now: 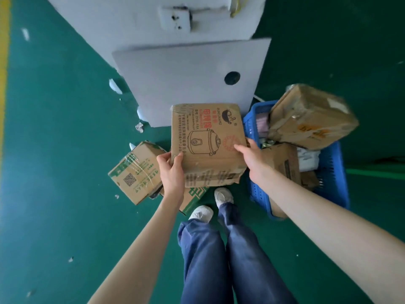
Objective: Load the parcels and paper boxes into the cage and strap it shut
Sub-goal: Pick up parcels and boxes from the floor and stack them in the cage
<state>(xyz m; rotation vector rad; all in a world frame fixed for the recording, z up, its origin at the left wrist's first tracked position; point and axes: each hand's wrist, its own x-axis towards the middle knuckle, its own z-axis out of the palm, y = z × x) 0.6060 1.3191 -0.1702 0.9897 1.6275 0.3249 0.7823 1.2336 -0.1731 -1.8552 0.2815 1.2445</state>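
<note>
A brown cardboard box printed with a rice cooker drawing (206, 137) is held up in front of me above the floor. My left hand (172, 170) grips its lower left corner, thumb on the front face. My right hand (249, 156) holds its right edge, fingers spread on the front near a red round stamp. Below left, a taped box with green print and a QR code (135, 172) lies on the floor. Another green-printed box (192, 198) lies partly hidden under the held box. No cage is in view.
A blue plastic crate (328, 176) at the right holds several cardboard parcels, a large taped one (311, 117) on top. A grey board with a round hole (190, 82) leans on a white pillar (153, 18). My feet (210, 205) stand on the green floor.
</note>
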